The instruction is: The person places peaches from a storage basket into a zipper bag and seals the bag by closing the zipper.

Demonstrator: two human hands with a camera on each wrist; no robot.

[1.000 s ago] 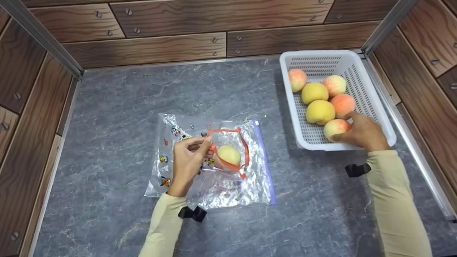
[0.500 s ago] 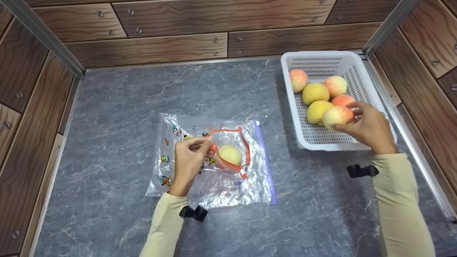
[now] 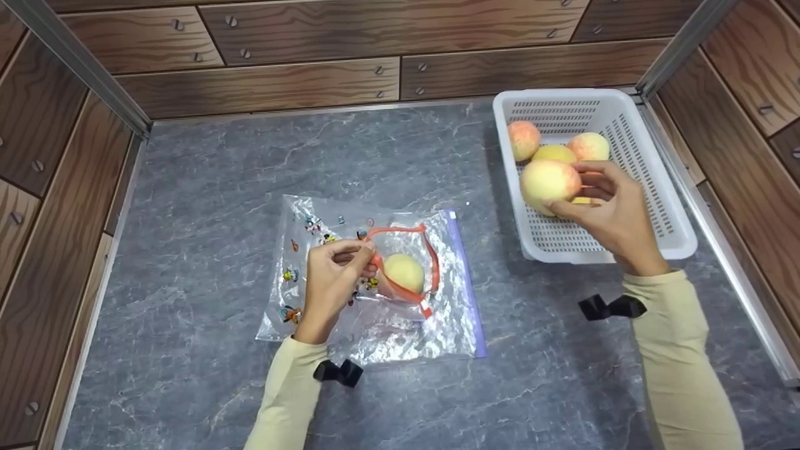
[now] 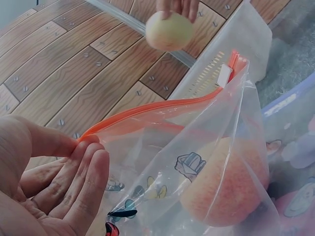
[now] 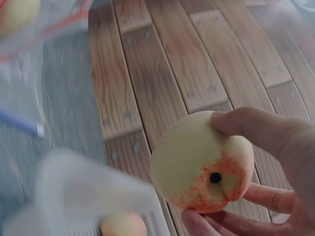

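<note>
In the head view my left hand pinches the orange zip edge of a clear printed zip bag, whose mouth stands open. Inside that bag lies one peach, pale yellow from above and pinkish through the plastic in the left wrist view. My right hand grips another peach, yellow with a red blush, above the white basket. A dark round spot shows at its end in the right wrist view. Several more peaches, such as a reddish peach, lie in the basket, partly hidden by the held one.
Under the open bag lies a larger flat clear bag with a purple zip edge. Wood-patterned walls and metal rails border the grey marbled table. The basket stands at the back right.
The right hand has lifted the peach from the front of the basket and moved it up and to the left. The left hand keeps its hold on the bag edge, almost still.
</note>
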